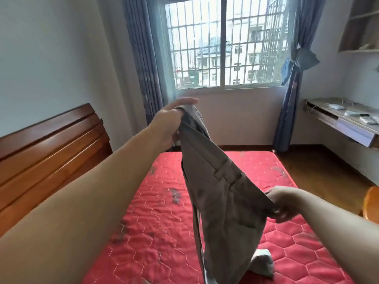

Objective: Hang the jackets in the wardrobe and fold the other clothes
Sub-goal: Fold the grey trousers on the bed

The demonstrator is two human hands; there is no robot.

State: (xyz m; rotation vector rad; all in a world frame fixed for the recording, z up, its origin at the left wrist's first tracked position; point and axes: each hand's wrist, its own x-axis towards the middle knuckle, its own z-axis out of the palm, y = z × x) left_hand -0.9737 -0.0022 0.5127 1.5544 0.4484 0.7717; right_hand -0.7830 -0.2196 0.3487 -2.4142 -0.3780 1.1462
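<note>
A pair of grey-brown trousers [221, 201] hangs in the air above the red quilted mattress [164, 232]. My left hand [170, 124] is raised high and grips one end of the waistband. My right hand [281, 203] is lower and to the right, pinching the other end of the waistband. The legs drop toward the bottom edge of the view, and a pale grey piece of cloth [263, 263] lies on the mattress beside them. No jacket and no wardrobe are in view.
A wooden headboard [47, 148] stands at the left. A barred window [223, 44] with blue curtains fills the far wall. A wall-mounted desk [346, 124] with small items is at the right, and an orange chair edge [372, 201] shows beside the bed.
</note>
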